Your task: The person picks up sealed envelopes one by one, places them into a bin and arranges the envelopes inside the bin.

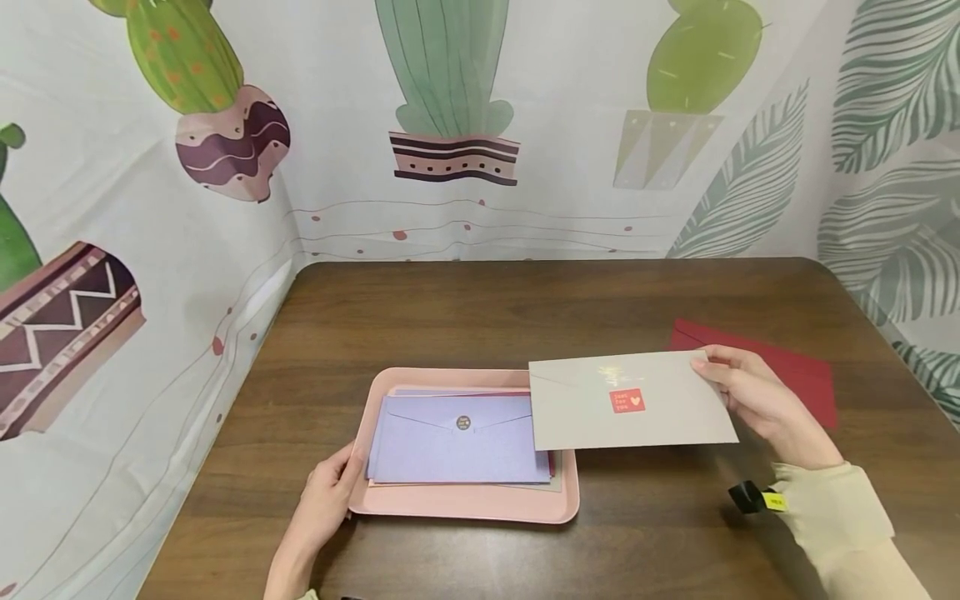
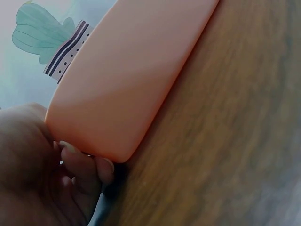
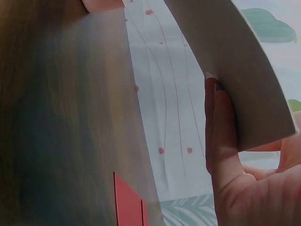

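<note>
A pale grey envelope (image 1: 577, 412) with a small red "just for you" sticker (image 1: 627, 401) is pinched at its right end by my right hand (image 1: 757, 400), thumb on top and fingers beneath. In the right wrist view the envelope (image 3: 235, 66) bends slightly. Its left end overlaps the right part of a pink tray (image 1: 465, 506), above the table. My left hand (image 1: 322, 496) grips the tray's left edge; the left wrist view shows the tray's side wall (image 2: 117, 89) and curled fingers. A lavender envelope (image 1: 442, 450) with a round dark seal tops several envelopes stacked in the tray.
A dark red envelope (image 1: 802, 379) lies on the brown wooden table (image 1: 465, 308) at the right, partly behind my right hand. A white cloth printed with cacti and leaves (image 1: 570, 167) hangs behind the table. A black strap with a yellow tag (image 1: 774, 501) is at my right cuff.
</note>
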### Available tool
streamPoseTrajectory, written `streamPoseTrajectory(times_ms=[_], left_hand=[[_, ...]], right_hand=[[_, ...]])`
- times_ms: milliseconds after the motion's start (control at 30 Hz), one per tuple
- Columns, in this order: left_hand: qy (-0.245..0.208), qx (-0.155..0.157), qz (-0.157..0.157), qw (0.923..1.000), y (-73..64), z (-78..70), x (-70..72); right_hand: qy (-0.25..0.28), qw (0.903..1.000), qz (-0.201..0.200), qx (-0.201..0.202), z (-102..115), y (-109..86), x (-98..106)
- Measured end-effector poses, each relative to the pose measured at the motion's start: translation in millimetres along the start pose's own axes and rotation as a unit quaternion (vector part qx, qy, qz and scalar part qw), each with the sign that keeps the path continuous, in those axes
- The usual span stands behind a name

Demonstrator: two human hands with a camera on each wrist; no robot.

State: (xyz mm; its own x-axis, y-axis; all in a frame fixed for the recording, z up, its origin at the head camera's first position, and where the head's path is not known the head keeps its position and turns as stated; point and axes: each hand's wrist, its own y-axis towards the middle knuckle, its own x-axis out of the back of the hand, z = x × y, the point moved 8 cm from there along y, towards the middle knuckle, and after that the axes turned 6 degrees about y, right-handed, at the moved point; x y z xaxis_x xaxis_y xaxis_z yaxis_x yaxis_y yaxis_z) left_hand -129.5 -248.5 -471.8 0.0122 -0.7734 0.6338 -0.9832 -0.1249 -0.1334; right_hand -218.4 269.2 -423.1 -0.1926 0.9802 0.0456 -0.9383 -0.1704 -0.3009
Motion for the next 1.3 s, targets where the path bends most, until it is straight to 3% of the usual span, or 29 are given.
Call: streamPoseTrajectory(times_ms=[433,700,1300], left_hand=[[-0.006,0.006,0.006,0.9999,0.0,2.6,0.3],[-0.007,0.001,0.004,1.0000,0.1,2.4,-0.4],[-0.004,0.005,0.008,1.0000,1.2,2.4,-0.9]], right_hand=[[-0.023,0.9997,0.009,-0.004,2.6,2.6,-13.5],[0.023,0.9993,0.027,0.002,5.6,4.8,-24.6],[0.040,0.9975,0.058,0.009,7.0,11.2,-54.1]])
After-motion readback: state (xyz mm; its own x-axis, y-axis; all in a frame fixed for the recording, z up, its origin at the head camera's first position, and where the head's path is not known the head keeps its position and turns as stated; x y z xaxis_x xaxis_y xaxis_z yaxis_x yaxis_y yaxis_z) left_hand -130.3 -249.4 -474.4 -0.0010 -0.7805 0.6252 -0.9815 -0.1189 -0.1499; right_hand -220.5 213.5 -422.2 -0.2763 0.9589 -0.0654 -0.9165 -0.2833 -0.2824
